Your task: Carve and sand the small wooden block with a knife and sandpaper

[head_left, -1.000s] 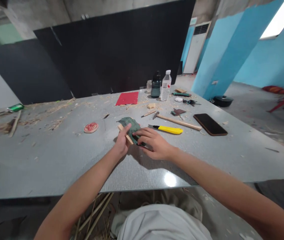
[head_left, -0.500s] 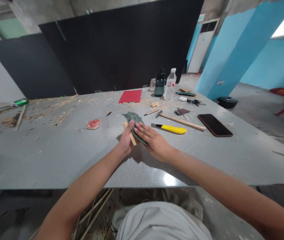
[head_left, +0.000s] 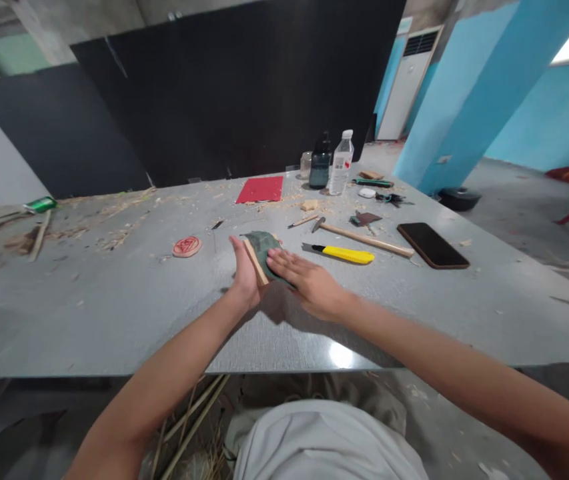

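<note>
My left hand [head_left: 246, 281] holds a pale wooden block [head_left: 255, 263] from its left side and below, with the thumb raised along the edge. Over the block's top lies a dark green sheet of sandpaper [head_left: 261, 245], bent at its lower right end. My right hand [head_left: 313, 283] presses it down with the fingers together, the thumb hidden. Just right of that hand is a yellow utility knife [head_left: 348, 255] with its blade out. A round wooden piece with a red design [head_left: 187, 247] sits to the left.
Behind the knife are a hammer [head_left: 364, 237], a pencil [head_left: 304, 220] and a phone [head_left: 433, 245]. A red sheet [head_left: 260, 189], a dark bottle [head_left: 319, 167] and a clear water bottle [head_left: 341, 165] stand farther back. Wood shavings and a green can [head_left: 40, 205] are at the left.
My left thumb has come off the sandpaper to the block's left edge. The sandpaper has shifted, showing more of its surface, and my right hand stays pressed on it.
</note>
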A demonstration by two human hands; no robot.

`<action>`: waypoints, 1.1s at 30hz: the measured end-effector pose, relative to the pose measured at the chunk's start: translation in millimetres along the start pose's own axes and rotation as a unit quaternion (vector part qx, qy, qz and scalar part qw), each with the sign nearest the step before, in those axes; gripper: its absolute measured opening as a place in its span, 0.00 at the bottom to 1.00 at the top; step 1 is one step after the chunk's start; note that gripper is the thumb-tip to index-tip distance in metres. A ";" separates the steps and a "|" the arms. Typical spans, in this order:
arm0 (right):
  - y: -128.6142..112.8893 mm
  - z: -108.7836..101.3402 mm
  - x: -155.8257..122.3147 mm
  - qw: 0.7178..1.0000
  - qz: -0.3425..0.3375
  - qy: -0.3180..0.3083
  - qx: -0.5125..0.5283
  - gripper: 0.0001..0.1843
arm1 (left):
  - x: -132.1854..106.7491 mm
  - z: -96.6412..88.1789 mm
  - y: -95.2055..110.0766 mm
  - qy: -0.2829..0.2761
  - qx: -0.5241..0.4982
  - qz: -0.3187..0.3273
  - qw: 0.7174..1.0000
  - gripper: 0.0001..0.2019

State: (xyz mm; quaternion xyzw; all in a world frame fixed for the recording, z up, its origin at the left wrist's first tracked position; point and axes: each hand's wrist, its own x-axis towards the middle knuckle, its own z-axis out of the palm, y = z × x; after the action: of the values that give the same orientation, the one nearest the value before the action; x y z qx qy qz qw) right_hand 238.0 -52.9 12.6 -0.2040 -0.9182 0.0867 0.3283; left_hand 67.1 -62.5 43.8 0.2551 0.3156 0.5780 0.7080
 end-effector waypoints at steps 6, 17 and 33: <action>-8.9 1.0 3.5 0.999 -0.008 0.020 0.040 0.40 | 3.5 -4.5 -2.7 0.026 0.027 0.003 0.999 0.49; -21.0 -1.8 0.3 0.996 -0.079 0.028 -0.003 0.48 | -1.1 -4.3 4.8 -0.013 0.024 -0.014 1.000 0.52; -21.5 -28.9 9.3 0.669 0.280 0.305 0.617 0.19 | 2.5 -12.6 0.2 0.000 0.025 0.038 0.999 0.45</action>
State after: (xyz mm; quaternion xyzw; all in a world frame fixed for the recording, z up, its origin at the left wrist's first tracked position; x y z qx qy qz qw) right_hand 243.1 -67.5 46.5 -0.2173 -0.4039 0.6541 0.6015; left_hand 57.9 -60.1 35.1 0.2849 0.3196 0.5966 0.6788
